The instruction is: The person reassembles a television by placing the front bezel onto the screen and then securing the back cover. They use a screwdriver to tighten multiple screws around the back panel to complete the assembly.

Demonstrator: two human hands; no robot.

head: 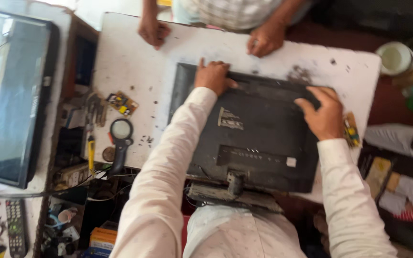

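One dark flat-screen monitor (259, 138) lies face down on a white, paint-chipped table (130, 62), its back panel up and its stand bracket pointing toward the near edge, with four hands in view around it. Two belong to the person wearing the camera, both arms in pale long sleeves reaching out from the near side: the left hand (213, 76) rests palm down at the monitor's far left corner, fingers curled over the top edge, while the right hand (323, 114) lies spread and flat on the far right part of the back panel, fingertips pressing the casing; neither is closed around any loose object. Two more hands belong to a second person in a checked shirt standing at the far side: one hand (153, 29) is set on the table's far left edge, the other hand (265, 39) bent knuckles-down on the table just beyond the monitor, apart from it. Left of the monitor on the table lie one magnifying glass (121, 131) with a black handle and one small circuit board (123, 103); a second small circuit board (351, 130) sits just right of the wearer's right wrist. One larger flat screen (13, 100) stands at the far left, one remote control (16, 228) below it, and one white cup (395, 57) at the far right.
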